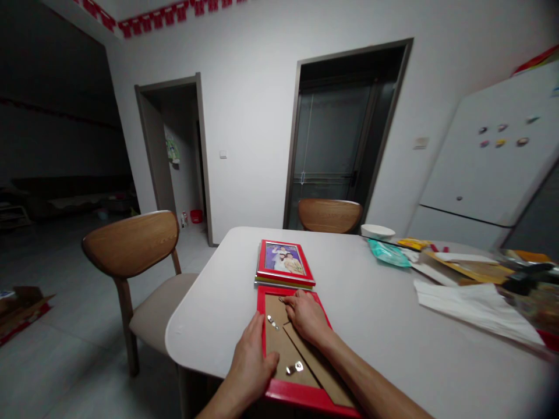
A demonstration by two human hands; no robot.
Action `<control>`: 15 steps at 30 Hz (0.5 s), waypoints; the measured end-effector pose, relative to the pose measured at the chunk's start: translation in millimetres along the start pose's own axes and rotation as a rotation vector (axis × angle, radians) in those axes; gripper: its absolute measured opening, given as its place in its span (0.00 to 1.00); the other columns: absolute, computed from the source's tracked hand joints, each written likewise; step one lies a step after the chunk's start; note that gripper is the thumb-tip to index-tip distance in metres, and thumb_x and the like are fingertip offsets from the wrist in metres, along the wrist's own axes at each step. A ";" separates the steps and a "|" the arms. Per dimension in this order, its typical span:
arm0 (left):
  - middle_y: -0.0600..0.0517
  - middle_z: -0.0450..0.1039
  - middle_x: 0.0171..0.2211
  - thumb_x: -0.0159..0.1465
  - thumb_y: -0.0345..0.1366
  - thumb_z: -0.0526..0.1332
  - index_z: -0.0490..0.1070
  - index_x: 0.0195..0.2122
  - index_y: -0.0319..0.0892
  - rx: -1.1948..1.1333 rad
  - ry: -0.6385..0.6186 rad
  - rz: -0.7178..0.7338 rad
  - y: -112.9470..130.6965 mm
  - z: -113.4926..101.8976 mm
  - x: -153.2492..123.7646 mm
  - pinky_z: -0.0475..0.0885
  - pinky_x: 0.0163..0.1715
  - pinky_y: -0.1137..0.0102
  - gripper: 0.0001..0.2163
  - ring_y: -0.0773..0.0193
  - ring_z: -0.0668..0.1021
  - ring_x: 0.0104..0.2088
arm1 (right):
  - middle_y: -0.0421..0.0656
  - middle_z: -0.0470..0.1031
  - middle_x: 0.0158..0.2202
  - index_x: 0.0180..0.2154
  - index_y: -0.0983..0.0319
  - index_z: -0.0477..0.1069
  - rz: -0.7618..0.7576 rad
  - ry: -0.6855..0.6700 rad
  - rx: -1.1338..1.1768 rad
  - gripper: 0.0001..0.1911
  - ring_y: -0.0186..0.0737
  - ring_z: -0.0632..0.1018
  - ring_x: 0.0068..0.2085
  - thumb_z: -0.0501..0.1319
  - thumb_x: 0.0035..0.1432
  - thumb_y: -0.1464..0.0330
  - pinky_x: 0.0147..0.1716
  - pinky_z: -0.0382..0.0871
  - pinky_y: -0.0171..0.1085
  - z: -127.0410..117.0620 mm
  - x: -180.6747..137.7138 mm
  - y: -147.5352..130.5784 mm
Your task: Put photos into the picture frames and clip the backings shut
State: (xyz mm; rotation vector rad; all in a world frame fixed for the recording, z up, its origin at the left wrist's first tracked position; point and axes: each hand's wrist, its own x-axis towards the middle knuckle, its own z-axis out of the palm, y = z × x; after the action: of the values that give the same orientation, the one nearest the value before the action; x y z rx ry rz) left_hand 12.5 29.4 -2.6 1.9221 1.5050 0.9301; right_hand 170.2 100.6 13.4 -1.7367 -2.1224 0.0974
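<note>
A red picture frame [305,397] lies face down near the table's front edge, its brown backing board [286,349] and stand leg showing, with small metal clips [294,368] on it. My left hand [251,364] rests flat on the frame's left side, thumb on the board. My right hand [307,317] presses on the board's upper part, fingertips near the top edge. Just beyond lies a stack of frames [285,265], the top one red with a photo facing up.
The white table [371,308] carries white paper [476,305], a teal packet [386,253], a white bowl [378,231] and clutter at the right. Wooden chairs [131,244] stand at the left and far side. A fridge [484,169] is at the right.
</note>
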 end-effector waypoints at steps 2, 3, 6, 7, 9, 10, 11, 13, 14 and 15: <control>0.46 0.54 0.56 0.46 0.28 0.56 0.51 0.55 0.35 0.001 0.008 0.009 -1.0 0.6 -0.2 0.51 0.54 0.69 0.32 0.59 0.58 0.55 | 0.46 0.70 0.36 0.40 0.60 0.70 -0.016 -0.006 0.021 0.15 0.40 0.69 0.39 0.51 0.52 0.68 0.38 0.59 0.34 -6.3 -2.0 -0.4; 0.45 0.54 0.56 0.46 0.29 0.56 0.51 0.55 0.34 0.003 0.010 0.011 -1.4 0.9 -0.2 0.51 0.54 0.69 0.32 0.59 0.58 0.55 | 0.45 0.70 0.37 0.41 0.60 0.70 -0.022 -0.006 0.033 0.15 0.39 0.69 0.40 0.51 0.52 0.67 0.38 0.59 0.34 -10.4 -4.4 -0.2; 0.45 0.55 0.55 0.46 0.28 0.56 0.52 0.54 0.34 0.003 0.018 0.021 -2.2 1.9 -0.4 0.52 0.54 0.70 0.31 0.60 0.59 0.54 | 0.45 0.70 0.38 0.43 0.62 0.67 -0.015 -0.017 0.069 0.17 0.38 0.70 0.39 0.50 0.52 0.64 0.37 0.60 0.33 -24.1 -19.4 1.7; 0.45 0.56 0.55 0.47 0.28 0.55 0.52 0.54 0.34 0.001 0.022 0.024 -2.2 2.2 -0.6 0.52 0.54 0.70 0.31 0.61 0.59 0.54 | 0.45 0.71 0.37 0.42 0.61 0.67 -0.001 -0.043 0.078 0.18 0.38 0.71 0.37 0.51 0.51 0.63 0.35 0.61 0.33 -28.0 -26.6 2.4; 0.45 0.56 0.55 0.47 0.28 0.55 0.52 0.54 0.34 -0.001 0.036 0.021 -2.1 2.9 -1.2 0.51 0.54 0.70 0.31 0.61 0.59 0.54 | 0.45 0.71 0.34 0.39 0.60 0.69 0.011 -0.120 0.073 0.17 0.39 0.71 0.34 0.53 0.48 0.60 0.32 0.61 0.33 -32.8 -41.9 3.1; 0.45 0.56 0.55 0.47 0.28 0.55 0.52 0.54 0.34 -0.003 0.043 0.011 -1.9 3.2 -1.7 0.51 0.54 0.70 0.30 0.61 0.59 0.54 | 0.44 0.71 0.33 0.37 0.59 0.69 0.008 -0.152 0.062 0.17 0.39 0.71 0.34 0.55 0.45 0.59 0.31 0.61 0.34 -33.6 -48.9 2.9; 0.46 0.56 0.55 0.48 0.29 0.55 0.53 0.54 0.34 -0.007 0.048 0.002 -1.7 3.4 -2.2 0.51 0.54 0.70 0.30 0.61 0.59 0.54 | 0.44 0.70 0.33 0.37 0.58 0.69 -0.001 -0.170 0.049 0.18 0.39 0.71 0.34 0.57 0.43 0.59 0.31 0.61 0.34 -33.5 -54.7 2.3; 0.46 0.56 0.55 0.48 0.29 0.55 0.53 0.54 0.35 -0.015 0.053 -0.007 -1.2 3.7 -3.4 0.51 0.54 0.70 0.29 0.61 0.59 0.54 | 0.44 0.69 0.35 0.38 0.57 0.69 -0.022 -0.166 0.043 0.18 0.40 0.70 0.35 0.57 0.42 0.60 0.32 0.61 0.34 -31.7 -61.6 0.7; 0.46 0.56 0.55 0.48 0.29 0.55 0.54 0.54 0.35 -0.017 0.051 -0.008 -0.9 3.8 -3.8 0.51 0.54 0.70 0.29 0.61 0.59 0.54 | 0.44 0.68 0.35 0.39 0.57 0.69 -0.023 -0.158 0.055 0.18 0.39 0.70 0.36 0.57 0.42 0.62 0.33 0.61 0.33 -30.8 -62.8 -0.1; 0.46 0.57 0.54 0.49 0.30 0.55 0.54 0.54 0.36 -0.017 0.050 -0.009 -0.7 3.7 -4.0 0.51 0.54 0.70 0.28 0.60 0.59 0.54 | 0.44 0.69 0.35 0.39 0.58 0.68 -0.017 -0.149 0.070 0.17 0.39 0.70 0.36 0.56 0.43 0.63 0.33 0.61 0.33 -30.3 -62.6 -0.7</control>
State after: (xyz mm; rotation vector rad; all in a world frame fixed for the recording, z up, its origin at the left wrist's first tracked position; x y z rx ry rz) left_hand 14.4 25.7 -6.3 1.8917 1.5284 0.9905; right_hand 189.4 34.9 25.4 -1.7195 -2.2094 0.3017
